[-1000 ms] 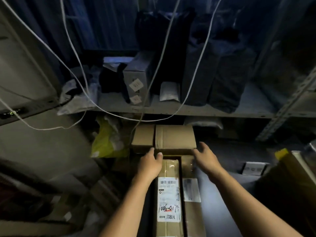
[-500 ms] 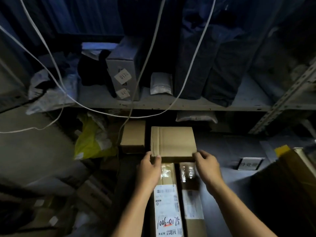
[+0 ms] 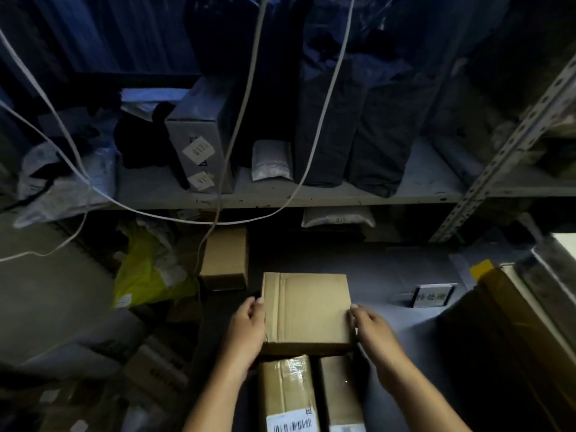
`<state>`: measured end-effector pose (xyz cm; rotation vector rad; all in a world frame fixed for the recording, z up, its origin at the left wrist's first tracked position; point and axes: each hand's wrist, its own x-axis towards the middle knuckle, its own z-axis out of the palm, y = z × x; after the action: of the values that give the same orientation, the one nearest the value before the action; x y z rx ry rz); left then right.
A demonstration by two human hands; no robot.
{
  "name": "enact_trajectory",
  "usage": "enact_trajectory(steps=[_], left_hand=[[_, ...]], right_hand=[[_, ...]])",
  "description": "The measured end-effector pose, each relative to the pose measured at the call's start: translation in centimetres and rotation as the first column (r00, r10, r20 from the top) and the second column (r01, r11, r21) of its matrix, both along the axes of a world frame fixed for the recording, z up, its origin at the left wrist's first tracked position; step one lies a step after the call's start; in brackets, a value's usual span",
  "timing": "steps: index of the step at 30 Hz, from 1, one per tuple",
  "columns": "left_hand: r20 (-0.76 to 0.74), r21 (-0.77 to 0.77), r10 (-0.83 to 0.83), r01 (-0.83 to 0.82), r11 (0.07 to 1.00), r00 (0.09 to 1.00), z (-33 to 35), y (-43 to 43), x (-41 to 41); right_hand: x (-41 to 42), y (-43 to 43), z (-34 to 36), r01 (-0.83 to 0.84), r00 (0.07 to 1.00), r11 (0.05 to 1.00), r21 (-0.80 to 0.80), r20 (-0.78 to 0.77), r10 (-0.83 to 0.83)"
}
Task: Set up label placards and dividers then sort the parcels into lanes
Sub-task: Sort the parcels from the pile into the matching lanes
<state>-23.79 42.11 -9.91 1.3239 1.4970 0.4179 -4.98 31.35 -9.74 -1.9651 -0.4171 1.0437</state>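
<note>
Hanging cables (image 3: 247,88): thin, smooth, pale loops drooping past the shelf (image 3: 343,199) front toward the table (image 3: 405,269). A raised parcel or forearm could snag one and pull stock down.
Shelf: a scuffed grey board on a perforated metal upright, crowded with tall, dark, wrapped bundles. It seems safe unless a cable tugs on it.
Table: dark, matte and flat. In the dim light lane edges are hard to judge, so a parcel could land in the wrong lane.
Long parcels (image 3: 285,391): two narrow cardboard cartons lying side by side, with glossy tape and printed labels. The square box (image 3: 307,310) overlaps their far ends and could push them askew.
Square box: plain corrugated card with a flat top and a taped seam near its left edge. It sits mid-table, and whether it rests or is lifted cannot be told. Its smooth sides could slip.
Left hand (image 3: 246,328): its grip is closed round the box's left edge.
Right hand (image 3: 371,328): its grip is closed on the right edge.
Placard (image 3: 433,296): small, glossy and upright, standing apart to the right. A sideways sweep could topple it.
</note>
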Motion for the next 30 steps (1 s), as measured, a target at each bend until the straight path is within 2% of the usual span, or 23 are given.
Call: enact_trajectory(steps=[3, 6, 13, 17, 20, 23, 26, 30], left_hand=[[0.141, -0.219, 0.017, 0.014, 0.976, 0.990, 0.9, 0.5, 1.3], [0.217, -0.282, 0.065, -0.002, 0.959, 0.974, 1.6, 0.1, 1.6], [0.363, -0.112, 0.093, -0.055, 0.992, 0.927, 6.0, -0.8, 2.0], [0.442, -0.003, 0.060, -0.066, 0.998, 0.895, 9.4, -1.3, 1.3], [0.511, 0.018, 0.035, -0.052, 0.999, 0.859, 11.5, -2.2, 0.9], [0.505, 0.037, 0.019, -0.044, 0.998, 0.863, 12.8, -3.2, 0.1], [0.534, 0.076, 0.034, -0.088, 0.993, 0.845, 14.0, -4.4, -0.4], [0.556, 0.142, -0.001, -0.094, 0.985, 0.832, 16.0, -6.1, -1.0]], right_hand=[[-0.5, 0.7, 1.4, -0.010, 0.994, 1.000, -0.009, -0.111, 0.009], [-0.5, 0.6, 2.1, 0.017, 0.982, 0.999, 0.037, -0.190, -0.010], [0.0, 0.2, 7.3, 0.032, 0.996, 0.982, 0.187, -0.093, -0.015], [-0.3, -1.2, 10.6, 0.060, 0.995, 0.964, 0.259, -0.097, -0.036], [-0.7, -2.2, 11.8, 0.057, 0.995, 0.952, 0.299, -0.095, -0.030], [-1.3, -3.2, 13.1, 0.072, 0.994, 0.932, 0.354, -0.106, -0.037], [-2.3, -4.0, 14.1, 0.043, 0.999, 0.926, 0.375, -0.036, -0.032], [-3.6, -5.2, 15.6, 0.110, 0.992, 0.873, 0.475, 0.000, -0.125]])
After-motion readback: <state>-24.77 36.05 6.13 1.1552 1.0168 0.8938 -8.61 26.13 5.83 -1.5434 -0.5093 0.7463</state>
